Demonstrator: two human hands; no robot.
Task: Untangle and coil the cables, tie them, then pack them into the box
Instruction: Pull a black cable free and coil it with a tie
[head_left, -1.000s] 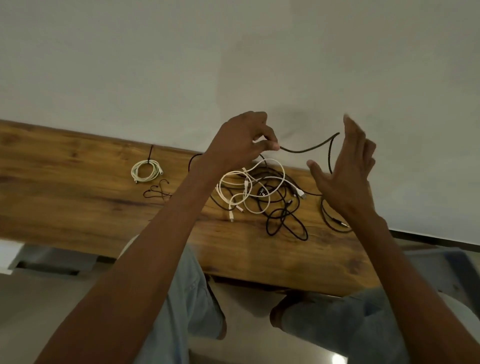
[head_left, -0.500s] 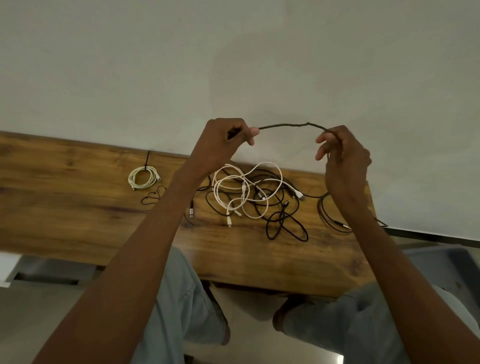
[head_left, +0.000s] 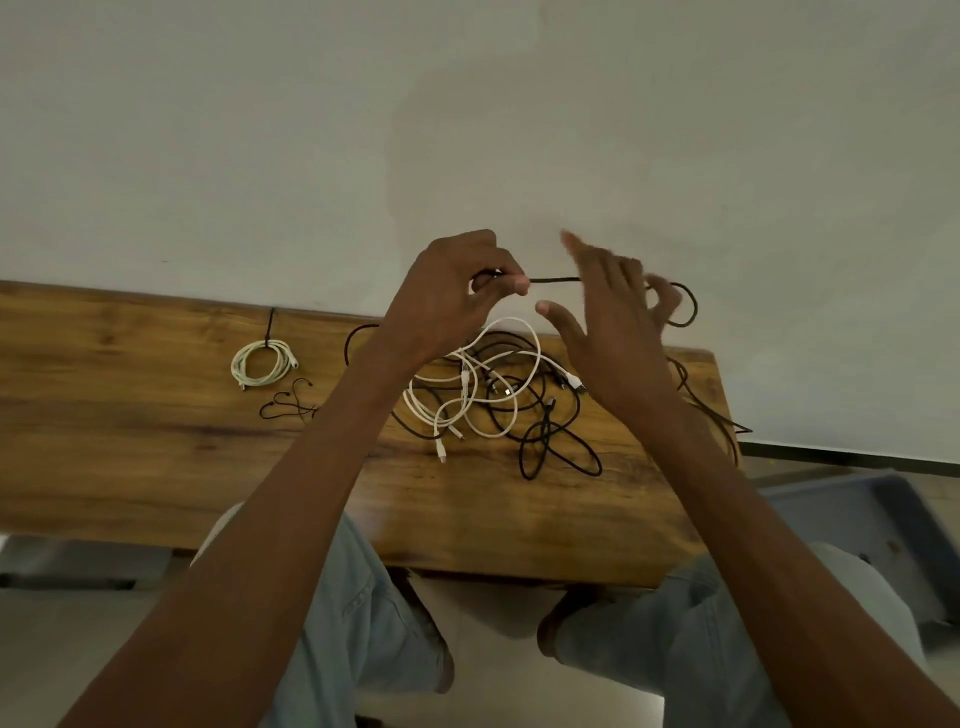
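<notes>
My left hand (head_left: 457, 296) pinches a black cable (head_left: 556, 280) between thumb and forefinger, above the table. The cable runs right behind my right hand (head_left: 613, 338) and comes out as a loop past its far fingers, which curl on it. That hand is blurred, with thumb and forefinger spread. Below my hands a tangle of white and black cables (head_left: 493, 400) lies on the wooden table (head_left: 130, 441). A coiled white cable (head_left: 262, 364), tied with a dark strap, lies to the left.
A small loose black cord (head_left: 291, 408) lies just below the white coil. A blue-grey box (head_left: 857, 519) stands on the floor beyond the table's right end. A pale wall rises behind the table. My knees show under the near edge.
My hands have come closer together. My right hand has opened its thumb and forefinger and swung around the black cable, which now forms a loop on its far side.
</notes>
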